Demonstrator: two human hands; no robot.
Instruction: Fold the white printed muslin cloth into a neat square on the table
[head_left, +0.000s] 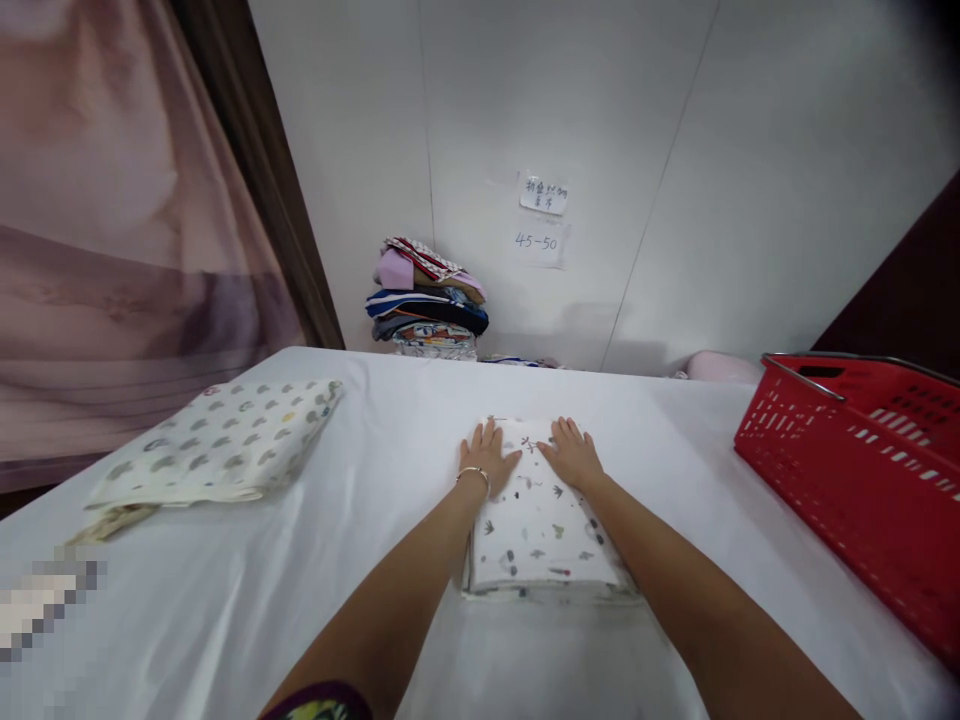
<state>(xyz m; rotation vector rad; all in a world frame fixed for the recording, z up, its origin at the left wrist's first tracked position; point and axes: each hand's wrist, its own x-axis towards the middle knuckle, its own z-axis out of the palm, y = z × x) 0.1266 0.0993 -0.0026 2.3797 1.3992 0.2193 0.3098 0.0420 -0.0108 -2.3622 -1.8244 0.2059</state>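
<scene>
A folded white cloth [536, 530] with small grey, green and brown prints lies flat in front of me on the white-covered table [360, 580]. My left hand [487, 455] rests on its far left part, palm down with fingers spread; a thin bracelet circles the wrist. On the far right part lies my right hand [574, 455], also flat with its fingers stretched out. Both hands press on the cloth's top and neither grips it. The layers beneath show only at the near edge.
Another folded cloth [232, 440] with grey prints lies at the table's left. A red plastic basket [847, 480] with a metal handle stands at the right. Behind the table rises a stack of folded fabrics [427, 300] against a white wall [540, 90] with paper notes [541, 242].
</scene>
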